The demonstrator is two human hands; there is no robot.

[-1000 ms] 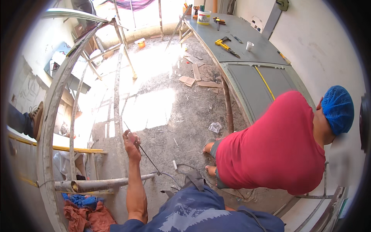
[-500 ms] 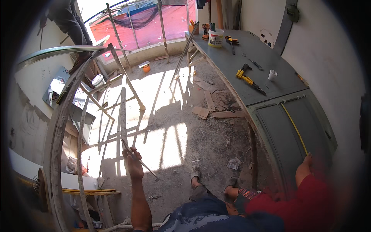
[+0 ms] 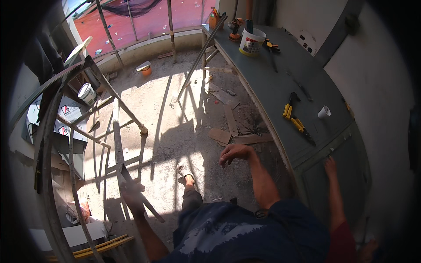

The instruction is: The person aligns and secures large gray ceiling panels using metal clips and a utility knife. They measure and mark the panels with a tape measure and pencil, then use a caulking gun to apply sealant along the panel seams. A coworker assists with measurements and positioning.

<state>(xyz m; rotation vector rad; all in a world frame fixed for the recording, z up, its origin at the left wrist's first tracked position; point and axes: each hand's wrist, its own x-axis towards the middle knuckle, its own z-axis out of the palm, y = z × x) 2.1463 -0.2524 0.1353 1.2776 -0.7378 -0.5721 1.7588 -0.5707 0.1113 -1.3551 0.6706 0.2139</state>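
Note:
My left hand (image 3: 133, 193) is closed around a narrow, flat grey strip (image 3: 151, 209), which slants down to the right over the floor. Shade blurs the fingers there. My right hand (image 3: 236, 154) hangs in the air left of the workbench, wrist bent, fingers loosely curled downward with nothing visible in them. A co-worker's hand (image 3: 330, 165) rests by the upper edge of a grey-green panel (image 3: 322, 184) on the bench. Farther up the bench top (image 3: 280, 87) lie a yellow-and-black hand tool (image 3: 299, 124) and a white cup (image 3: 324, 112).
A wooden trestle frame (image 3: 116, 90) stands at my left, near a white bucket (image 3: 87, 94). Cardboard scraps (image 3: 231, 120) litter the floor beside the bench. At the bench's far end are a white tub (image 3: 251, 43) and an orange-and-black drill (image 3: 236, 30).
My right hand has come into view. My left hand has shifted left and down with the strip. The co-worker's hand moved up the panel; the yellow tape stretched there no longer shows.

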